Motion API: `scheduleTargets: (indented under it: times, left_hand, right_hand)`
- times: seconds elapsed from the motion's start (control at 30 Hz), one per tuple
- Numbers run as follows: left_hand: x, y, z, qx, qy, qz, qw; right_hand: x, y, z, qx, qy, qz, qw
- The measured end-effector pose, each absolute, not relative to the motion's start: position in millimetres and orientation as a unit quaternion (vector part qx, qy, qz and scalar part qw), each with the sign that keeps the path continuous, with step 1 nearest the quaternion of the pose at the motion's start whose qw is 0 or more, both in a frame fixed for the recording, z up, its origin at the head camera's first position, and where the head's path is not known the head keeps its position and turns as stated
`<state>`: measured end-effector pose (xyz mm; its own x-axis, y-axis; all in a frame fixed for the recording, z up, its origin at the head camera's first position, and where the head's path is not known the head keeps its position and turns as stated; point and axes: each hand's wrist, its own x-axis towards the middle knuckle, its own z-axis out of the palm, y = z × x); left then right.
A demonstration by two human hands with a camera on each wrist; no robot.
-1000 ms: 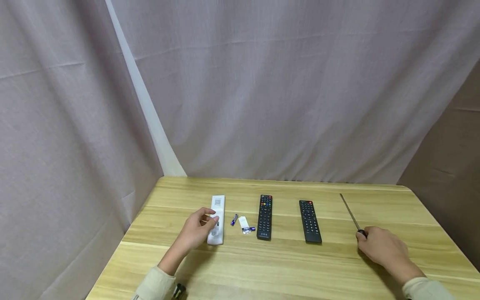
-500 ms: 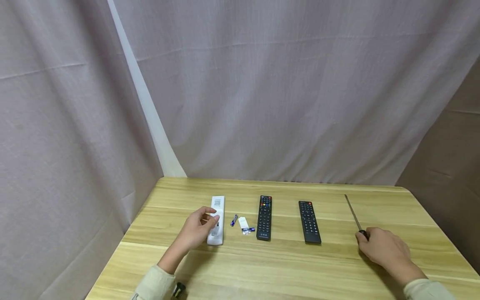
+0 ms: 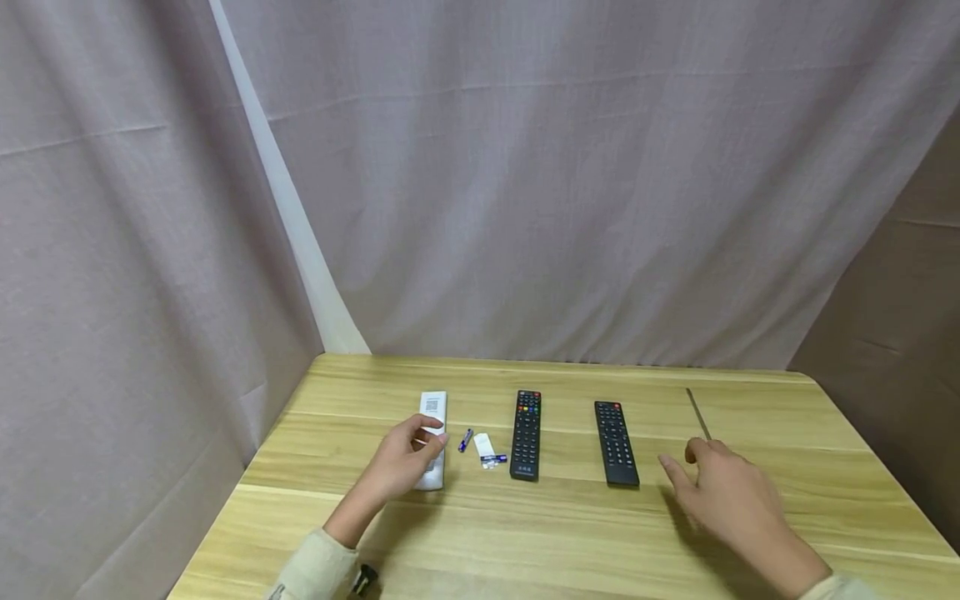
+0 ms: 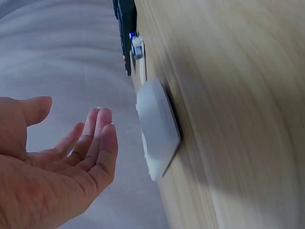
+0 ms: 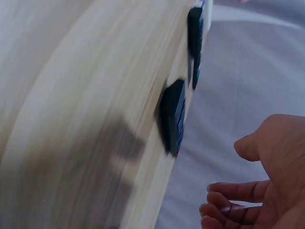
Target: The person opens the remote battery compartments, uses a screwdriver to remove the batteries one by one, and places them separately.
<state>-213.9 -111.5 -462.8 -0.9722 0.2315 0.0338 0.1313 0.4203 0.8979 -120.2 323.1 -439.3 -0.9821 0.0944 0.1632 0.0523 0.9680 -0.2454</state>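
Observation:
My left hand (image 3: pixel 399 458) hovers over a white remote control (image 3: pixel 433 406), its fingers loosely bent and apart from it in the left wrist view. The remote lies with its label side up. Just right of it are a blue battery (image 3: pixel 466 440) and a small white battery cover (image 3: pixel 483 443), with a second battery (image 3: pixel 493 458) across the cover's near end. My right hand (image 3: pixel 735 500) is off the table with thumb and fingers spread, holding nothing. Beyond its fingertips shows the metal shaft of a screwdriver (image 3: pixel 697 413); the handle is hidden behind the hand.
Two black remote controls, one in the middle (image 3: pixel 526 437) and one further right (image 3: pixel 617 446), lie buttons up on the wooden table (image 3: pixel 555 542). Grey curtains (image 3: pixel 562 208) hang behind and beside the table. A small dark object (image 3: pixel 363 579) shows beside the left sleeve.
My right hand has let go of the screwdriver handle and moved left, its thumb spreading from the fingers. The left hand has shifted slightly right over the white remote.

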Motion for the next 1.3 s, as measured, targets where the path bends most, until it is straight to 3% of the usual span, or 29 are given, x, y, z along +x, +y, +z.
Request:
scheduleTargets:
  times: [0.3, 0.5, 0.7, 0.93, 1.1, 1.3]
  left_hand:
    - [-219.9, -81.2, -467.4, 0.167, 0.862, 0.476, 0.048]
    - [-230.5, -48.8, -465.6, 0.192, 0.873, 0.442, 0.075]
    - [-243.8, -12.1, -468.1, 0.161, 0.891, 0.413, 0.102]
    - [-260.1, 23.0, -476.1, 0.133, 0.938, 0.310, 0.078]
    - [-263.1, 38.7, -478.8, 0.129, 0.939, 0.305, 0.097]
    - [-263.9, 43.9, -484.9, 0.130, 0.941, 0.302, 0.086]
  right_hand:
    - [-111.4, 302.6, -439.5, -0.033, -0.984, 0.160, 0.075]
    - [-110.4, 303.8, -442.0, -0.042, -0.983, 0.167, 0.061]
    - [-110.1, 305.2, -444.9, -0.045, -0.983, 0.169, 0.061]
    - [-110.6, 303.1, -447.2, -0.038, -0.982, 0.173, 0.066]
    - [-110.8, 299.7, -448.2, -0.035, -0.982, 0.173, 0.067]
    - [-112.2, 297.5, -450.3, -0.030, -0.982, 0.171, 0.073]
